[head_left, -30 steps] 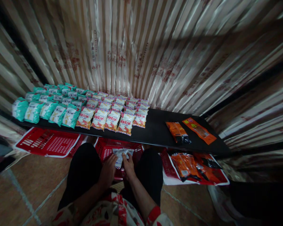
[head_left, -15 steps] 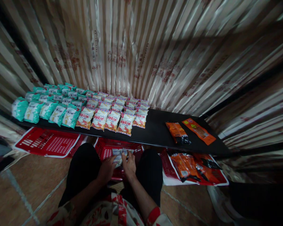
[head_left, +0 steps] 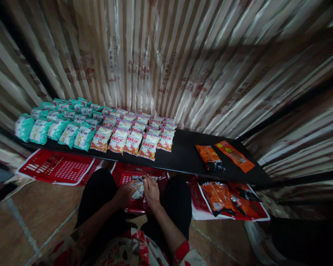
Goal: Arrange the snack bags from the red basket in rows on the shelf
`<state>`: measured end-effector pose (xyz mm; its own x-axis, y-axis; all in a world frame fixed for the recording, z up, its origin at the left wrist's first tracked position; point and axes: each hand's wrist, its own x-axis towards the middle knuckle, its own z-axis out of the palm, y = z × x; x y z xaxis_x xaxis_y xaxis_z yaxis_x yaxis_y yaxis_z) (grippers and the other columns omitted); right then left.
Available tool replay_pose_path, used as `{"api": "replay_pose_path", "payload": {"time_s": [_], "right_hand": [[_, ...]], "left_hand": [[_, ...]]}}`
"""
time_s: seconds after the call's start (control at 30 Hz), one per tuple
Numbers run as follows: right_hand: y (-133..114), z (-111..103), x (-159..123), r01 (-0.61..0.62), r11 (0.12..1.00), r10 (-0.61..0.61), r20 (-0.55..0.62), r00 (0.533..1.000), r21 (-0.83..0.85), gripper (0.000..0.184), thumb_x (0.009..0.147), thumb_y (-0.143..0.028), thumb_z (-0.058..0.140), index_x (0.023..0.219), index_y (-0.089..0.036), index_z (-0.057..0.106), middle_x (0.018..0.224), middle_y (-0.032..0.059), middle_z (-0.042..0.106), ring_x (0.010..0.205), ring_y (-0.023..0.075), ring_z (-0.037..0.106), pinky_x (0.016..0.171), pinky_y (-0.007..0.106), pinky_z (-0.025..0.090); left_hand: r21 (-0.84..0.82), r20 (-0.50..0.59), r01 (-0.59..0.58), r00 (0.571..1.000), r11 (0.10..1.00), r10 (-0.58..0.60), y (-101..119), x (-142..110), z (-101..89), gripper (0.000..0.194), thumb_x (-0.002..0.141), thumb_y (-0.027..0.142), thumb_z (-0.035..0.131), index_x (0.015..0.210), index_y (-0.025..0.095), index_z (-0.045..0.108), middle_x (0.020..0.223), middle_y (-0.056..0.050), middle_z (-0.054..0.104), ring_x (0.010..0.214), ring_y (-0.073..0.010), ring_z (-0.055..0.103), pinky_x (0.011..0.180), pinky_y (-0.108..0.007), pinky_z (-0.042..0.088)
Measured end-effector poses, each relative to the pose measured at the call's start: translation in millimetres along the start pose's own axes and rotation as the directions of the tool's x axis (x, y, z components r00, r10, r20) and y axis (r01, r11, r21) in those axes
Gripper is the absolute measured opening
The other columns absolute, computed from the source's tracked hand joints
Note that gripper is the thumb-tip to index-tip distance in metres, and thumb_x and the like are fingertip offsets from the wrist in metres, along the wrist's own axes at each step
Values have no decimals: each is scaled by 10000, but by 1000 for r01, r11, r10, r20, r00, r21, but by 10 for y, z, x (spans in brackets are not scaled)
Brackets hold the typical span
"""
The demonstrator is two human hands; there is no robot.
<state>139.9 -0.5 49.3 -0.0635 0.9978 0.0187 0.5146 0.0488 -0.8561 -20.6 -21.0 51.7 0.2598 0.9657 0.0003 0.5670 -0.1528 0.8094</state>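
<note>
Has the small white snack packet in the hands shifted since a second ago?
Barely: the small white snack packet remains over the red plastic basket, now more covered by both hands.

A long black tabletop (head_left: pixel 183 155) carries rows of green snack packets (head_left: pixel 58 123) at its left end, rows of orange-and-white packets (head_left: pixel 135 133) beside them, and two orange packets (head_left: pixel 223 157) well apart toward the right. Below, on the tiled floor (head_left: pixel 30 221), sit red baskets (head_left: pixel 55 170).
</note>
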Motion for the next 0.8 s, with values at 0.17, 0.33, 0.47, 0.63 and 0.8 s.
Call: {"api": "replay_pose_path", "payload": {"time_s": [0.17, 0.33, 0.47, 0.63, 0.8], "right_hand": [[-77, -118, -26, -31, 999, 23, 205, 978, 39, 278, 868, -386, 437, 910, -268, 684, 863, 24, 697, 869, 192, 611, 864, 281, 388], [-77, -161, -48, -33, 995, 10, 236, 972, 93, 251, 812, -389, 530, 969, -268, 684, 996, 28, 684, 978, 210, 580, 928, 300, 360], [-57, -164, -51, -46, 995, 23, 248, 968, 90, 263, 802, -396, 540, 967, -254, 687, 979, 41, 684, 972, 218, 580, 921, 303, 365], [-77, -175, -70, 1, 999, -12, 243, 970, 44, 274, 831, -404, 481, 948, -252, 676, 892, 35, 684, 871, 206, 596, 813, 276, 396], [-101, -170, -102, 12, 999, -20, 233, 972, 35, 277, 826, -430, 479, 911, -239, 660, 806, 17, 670, 753, 176, 586, 700, 232, 395]], "left_hand": [[-66, 97, 17, 995, 998, -10, -49, 62, -98, 318, 843, 287, 358, 1053, 183, 574, 901, -75, 688, 793, -182, 641, 697, -285, 506], [-109, 180, 76, 982, 991, -56, -39, 127, -156, 268, 834, 337, 375, 916, 173, 571, 767, -49, 661, 666, -162, 596, 618, -264, 477], [-137, 207, 87, 977, 987, -58, 15, 153, -212, 264, 823, 351, 381, 895, 171, 561, 747, -34, 640, 652, -150, 570, 609, -253, 454], [-168, 218, 115, 973, 979, -77, 51, 178, -267, 294, 808, 389, 402, 887, 151, 556, 753, -17, 623, 668, -145, 553, 602, -239, 432], [-204, 210, 118, 975, 972, -75, -11, 222, -265, 298, 796, 406, 440, 855, 139, 560, 749, 2, 602, 676, -137, 530, 606, -230, 412]]}}
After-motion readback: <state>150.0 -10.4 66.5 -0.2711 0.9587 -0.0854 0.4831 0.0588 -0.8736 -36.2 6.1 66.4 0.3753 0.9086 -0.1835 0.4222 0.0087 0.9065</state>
